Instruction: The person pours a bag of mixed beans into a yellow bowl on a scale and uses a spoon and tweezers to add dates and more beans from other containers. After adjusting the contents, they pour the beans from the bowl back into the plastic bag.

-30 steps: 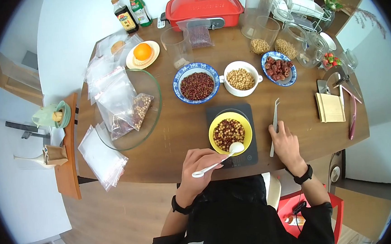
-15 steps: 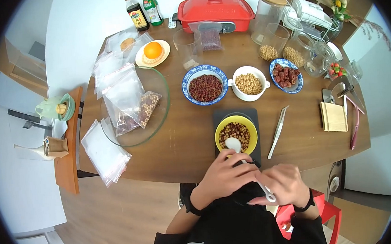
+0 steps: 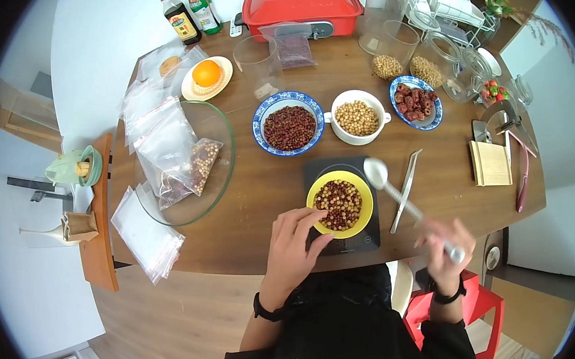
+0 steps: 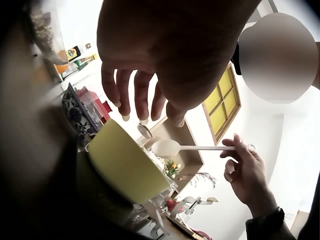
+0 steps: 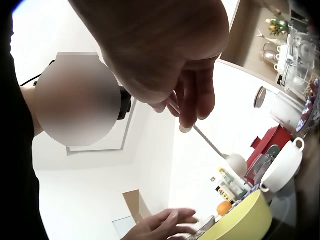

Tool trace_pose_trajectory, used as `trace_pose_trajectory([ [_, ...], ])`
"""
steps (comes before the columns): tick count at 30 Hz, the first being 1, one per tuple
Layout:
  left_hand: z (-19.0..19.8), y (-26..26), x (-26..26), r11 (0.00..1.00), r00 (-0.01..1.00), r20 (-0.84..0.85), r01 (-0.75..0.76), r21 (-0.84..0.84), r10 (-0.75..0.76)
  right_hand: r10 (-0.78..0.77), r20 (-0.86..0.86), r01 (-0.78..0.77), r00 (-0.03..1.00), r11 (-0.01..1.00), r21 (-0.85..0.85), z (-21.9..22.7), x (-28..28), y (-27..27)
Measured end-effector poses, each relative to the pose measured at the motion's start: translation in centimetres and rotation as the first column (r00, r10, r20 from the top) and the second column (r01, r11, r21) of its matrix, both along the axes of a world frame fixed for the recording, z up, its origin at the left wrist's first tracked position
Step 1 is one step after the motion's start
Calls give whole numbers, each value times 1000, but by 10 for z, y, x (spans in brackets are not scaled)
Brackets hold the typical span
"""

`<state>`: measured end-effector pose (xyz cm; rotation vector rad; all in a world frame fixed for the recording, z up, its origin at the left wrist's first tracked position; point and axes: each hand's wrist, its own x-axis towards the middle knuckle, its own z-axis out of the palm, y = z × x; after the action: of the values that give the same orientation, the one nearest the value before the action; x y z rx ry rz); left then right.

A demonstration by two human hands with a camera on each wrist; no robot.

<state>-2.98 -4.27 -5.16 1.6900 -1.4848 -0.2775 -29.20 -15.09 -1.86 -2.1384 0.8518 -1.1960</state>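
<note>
The yellow bowl [image 3: 365, 206] with mixed red and tan beans stands on a black scale [image 3: 370, 242]. At its lower left rim is my left hand [image 3: 291, 249], fingers bent with a gap to the thumb; whether it touches the rim cannot be told. My right hand [image 3: 447, 252] pinches the handle of a white spoon [image 3: 376, 172], raised right of the bowl and blurred in the head view. In the left wrist view the spoon [image 4: 165, 148] is held level by the right hand [image 4: 248, 175]. Metal tweezers [image 3: 405, 192] lie between scale and right hand.
Behind the scale stand a blue-patterned bowl [image 3: 262, 137] of red beans, a white bowl [image 3: 349, 135] of tan beans and a plate [image 3: 435, 120] of dried red pieces. Left is a glass bowl [image 3: 228, 173] with bags; right, a wooden block [image 3: 492, 163].
The spoon has passed from over the bowl, between both hands, to the right in my right hand alone. My left hand has moved left and let go of it.
</note>
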Motion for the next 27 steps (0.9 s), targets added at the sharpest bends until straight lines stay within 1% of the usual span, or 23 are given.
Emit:
trace_pose_trajectory([
  [2,-9,1,2,1000,1000,14,-3,15,3,-39,144,8,989,978,211,7,11,-30],
  [4,-16,2,2,992,994,-54,-94,90,99,-58,137,27,989,976,218,18,24,-59],
  [5,-17,1,1,992,994,-57,-89,93,95,-71,131,41,989,974,222,22,29,-70],
  [7,-16,0,-1,947,944,-221,-186,261,246,-57,103,32,993,972,233,26,36,-84],
  [8,-14,-2,0,946,943,-225,-183,269,246,-39,80,18,996,970,243,27,38,-88],
  [10,-9,-4,1,894,858,-431,-69,444,280,-3,76,-16,997,968,249,28,38,-85],
  [11,-6,-7,0,888,853,-434,-70,454,289,50,100,-73,994,967,242,28,38,-81],
  [12,-3,-11,-2,858,800,-518,9,514,302,102,123,-129,987,963,236,27,38,-76],
  [13,-2,-13,-3,821,736,-595,94,563,324,105,121,-131,987,963,234,27,37,-68],
  [14,-3,-15,-3,815,728,-597,91,573,338,112,115,-137,987,959,246,25,36,-62],
  [16,-6,-16,-3,825,719,-633,152,544,285,143,131,-169,981,962,214,22,30,-49],
  [17,-8,-14,-3,821,713,-635,150,551,296,136,89,-149,987,974,171,22,27,-42],
  [19,-11,-8,-5,892,809,-530,18,453,253,124,97,-140,988,974,179,19,16,-26],
  [20,-11,-4,-6,887,807,-530,15,461,262,106,110,-124,988,977,174,17,10,-18],
  [22,-7,4,-7,923,918,-295,-152,353,264,97,119,-119,988,974,195,11,3,-3],
  [23,1,3,-10,918,930,-246,-177,355,274,112,169,-148,979,964,222,8,2,4],
  [24,3,2,-12,913,927,-244,-183,364,283,124,219,-179,968,952,249,5,2,9],
  [26,4,0,-15,911,899,-346,-118,396,267,114,210,-168,971,951,261,4,5,15],
  [27,1,2,-13,907,905,-312,-153,393,287,95,184,-139,978,960,242,4,4,17],
])
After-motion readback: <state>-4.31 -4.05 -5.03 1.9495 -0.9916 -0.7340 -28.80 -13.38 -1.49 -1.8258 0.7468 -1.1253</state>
